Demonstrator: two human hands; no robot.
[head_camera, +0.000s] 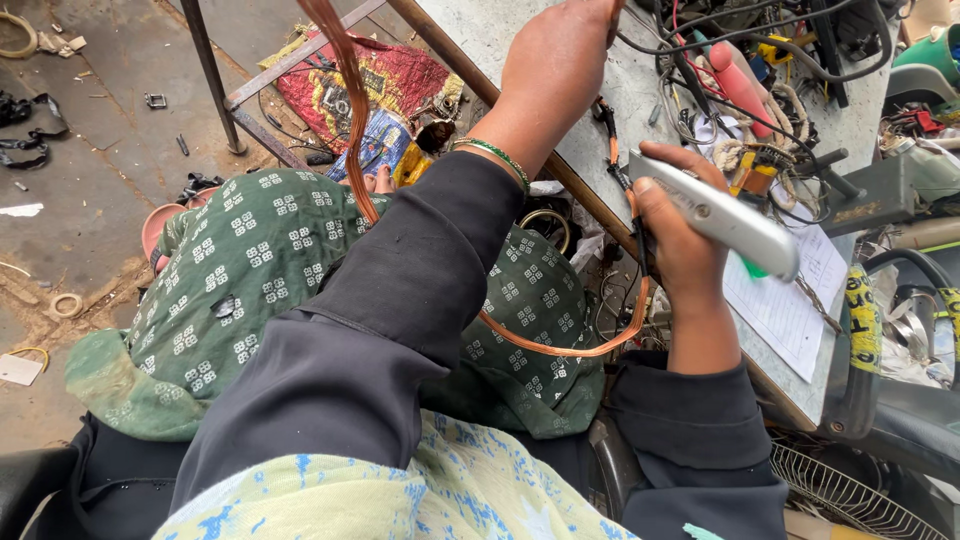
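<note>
Head view: the right hand (685, 235) holds a grey cutter (715, 212) tight by the tabletop (600, 140) edge. The left hand (555, 65) pulls the copper wire bundle (350, 110) up. The blade could slip and nick fingers.

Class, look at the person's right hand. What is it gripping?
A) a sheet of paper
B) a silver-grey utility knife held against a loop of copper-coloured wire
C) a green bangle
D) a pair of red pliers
B: the right hand grips a silver-grey utility knife beside the copper-coloured wire, while the left hand is raised over the bench.
</note>
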